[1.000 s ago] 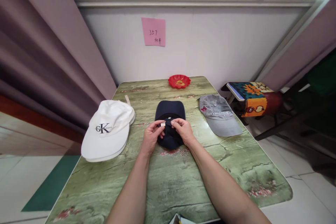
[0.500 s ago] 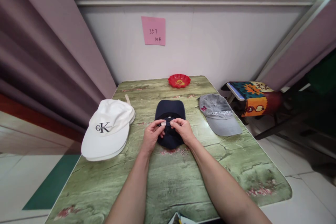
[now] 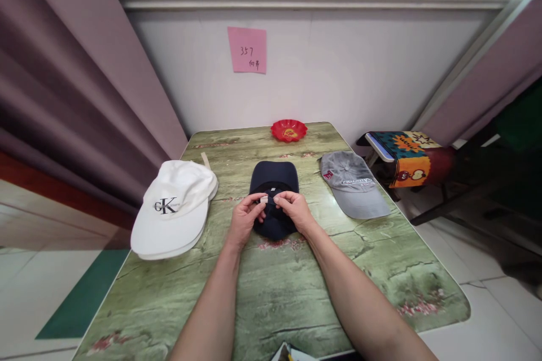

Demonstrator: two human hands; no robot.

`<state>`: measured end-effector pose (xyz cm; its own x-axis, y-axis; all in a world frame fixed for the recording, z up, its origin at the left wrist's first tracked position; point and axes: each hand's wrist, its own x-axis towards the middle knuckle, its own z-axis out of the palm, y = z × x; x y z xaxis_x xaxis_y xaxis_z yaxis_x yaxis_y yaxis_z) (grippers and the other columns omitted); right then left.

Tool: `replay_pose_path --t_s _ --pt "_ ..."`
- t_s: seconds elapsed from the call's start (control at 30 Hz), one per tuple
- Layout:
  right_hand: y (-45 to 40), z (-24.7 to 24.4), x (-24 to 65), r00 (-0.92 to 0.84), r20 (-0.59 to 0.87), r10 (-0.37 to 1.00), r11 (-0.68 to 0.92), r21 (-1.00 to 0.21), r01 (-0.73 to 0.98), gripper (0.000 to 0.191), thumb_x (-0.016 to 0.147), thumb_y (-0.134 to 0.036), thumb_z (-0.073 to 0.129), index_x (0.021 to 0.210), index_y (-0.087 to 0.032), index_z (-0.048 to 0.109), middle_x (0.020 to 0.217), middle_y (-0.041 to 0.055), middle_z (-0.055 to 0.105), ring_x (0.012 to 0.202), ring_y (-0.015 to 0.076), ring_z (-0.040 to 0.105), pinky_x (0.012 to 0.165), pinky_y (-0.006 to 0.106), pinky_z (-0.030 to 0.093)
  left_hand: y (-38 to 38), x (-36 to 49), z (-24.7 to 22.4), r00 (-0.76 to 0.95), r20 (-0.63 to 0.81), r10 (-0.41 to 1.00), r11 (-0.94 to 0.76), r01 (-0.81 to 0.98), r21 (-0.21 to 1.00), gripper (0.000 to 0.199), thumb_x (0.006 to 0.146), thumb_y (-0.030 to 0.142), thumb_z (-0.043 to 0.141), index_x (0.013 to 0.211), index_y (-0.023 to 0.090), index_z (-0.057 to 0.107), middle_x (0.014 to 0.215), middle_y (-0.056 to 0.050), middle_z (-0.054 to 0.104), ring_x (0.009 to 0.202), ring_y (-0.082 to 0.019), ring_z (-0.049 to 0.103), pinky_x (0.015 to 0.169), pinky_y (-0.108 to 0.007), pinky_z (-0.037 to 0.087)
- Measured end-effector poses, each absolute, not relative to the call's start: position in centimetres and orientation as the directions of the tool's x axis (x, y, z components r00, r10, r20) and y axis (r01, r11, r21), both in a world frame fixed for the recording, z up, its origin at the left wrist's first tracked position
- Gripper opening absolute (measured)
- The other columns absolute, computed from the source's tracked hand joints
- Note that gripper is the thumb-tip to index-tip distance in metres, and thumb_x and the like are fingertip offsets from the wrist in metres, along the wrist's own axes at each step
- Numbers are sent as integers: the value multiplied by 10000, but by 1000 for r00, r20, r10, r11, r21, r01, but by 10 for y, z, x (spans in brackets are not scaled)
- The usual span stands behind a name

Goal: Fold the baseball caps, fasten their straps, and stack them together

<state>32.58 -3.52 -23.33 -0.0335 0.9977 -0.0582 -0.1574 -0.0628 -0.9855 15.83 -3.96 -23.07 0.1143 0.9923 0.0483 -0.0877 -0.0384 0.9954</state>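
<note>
A navy baseball cap lies on the table with its brim toward the wall and its dark inside facing up. My left hand pinches the cap's back strap beside a small pale, shiny piece, perhaps a buckle. From the other side, my right hand holds the strap between thumb and fingertips. The two hands are close together over the cap's opening. To the left sit white caps, one stacked on another, with black letters on the front. On the right is a grey cap, brim toward me.
The green wood-patterned table meets a white wall bearing a pink note. A red scalloped dish stands at the far edge. Beyond the right side is a stool with a colourful cover. Purple curtains hang at left.
</note>
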Motion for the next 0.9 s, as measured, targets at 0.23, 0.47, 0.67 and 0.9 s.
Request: replay_pose_path --t_s 0.23,0.47,0.67,0.9 --pt "-36 -232 327 -43 -22 999 -27 -992 -125 264 726 -431 699 763 -170 693 620 -20 595 554 100 463 543 223 351 -40 158 -230 131 52 990 -40 -89 995 370 779 360 716 1094 169 675 619 13 621 541 -106 544 512 -205 444" --pt "-36 -234 328 -75 51 996 44 -995 -84 230 755 -401 681 756 -172 703 662 -11 627 621 120 515 651 243 405 -40 157 -232 150 50 987 -41 -62 997 359 781 365 717 1081 172 683 646 6 634 550 -108 550 519 -210 445" --pt "-36 -232 329 -97 -4 995 -12 -997 -80 219 753 -391 667 739 -173 685 616 -24 577 553 101 444 546 220 339 -39 157 -233 171 54 984 -45 -54 997 332 788 353 712 1071 180 693 643 11 626 554 -103 533 526 -203 433" --pt "-36 -231 328 -98 -14 995 -22 -997 -80 195 744 -364 666 718 -171 676 606 -29 568 546 95 439 543 217 335 -39 156 -233 199 50 979 -46 -25 999 306 796 330 706 1066 186 701 634 15 611 549 -97 508 538 -202 423"
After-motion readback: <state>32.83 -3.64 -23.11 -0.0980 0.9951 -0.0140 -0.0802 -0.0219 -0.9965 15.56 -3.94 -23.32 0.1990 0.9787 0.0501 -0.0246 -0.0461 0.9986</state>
